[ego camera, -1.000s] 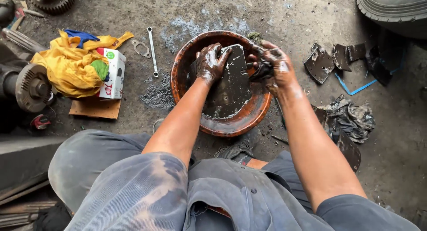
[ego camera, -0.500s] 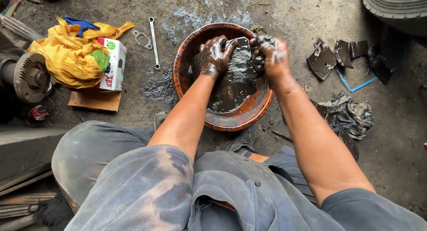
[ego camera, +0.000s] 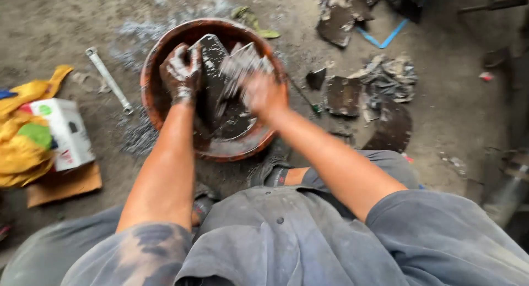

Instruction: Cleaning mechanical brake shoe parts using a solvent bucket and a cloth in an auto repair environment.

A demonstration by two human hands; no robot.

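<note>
Left hand grips the dark metal plate upright in the basin; the blurred right hand seems mid-scrub, needing firm strokes.

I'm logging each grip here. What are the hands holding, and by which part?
The left hand grips the dark metal plate by its upper left edge, over the brown basin. The right hand is blurred; its hold cannot be told.

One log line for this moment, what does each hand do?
left hand: grips dark plate | right hand: on plate, blurred | place: brown bowl
</note>
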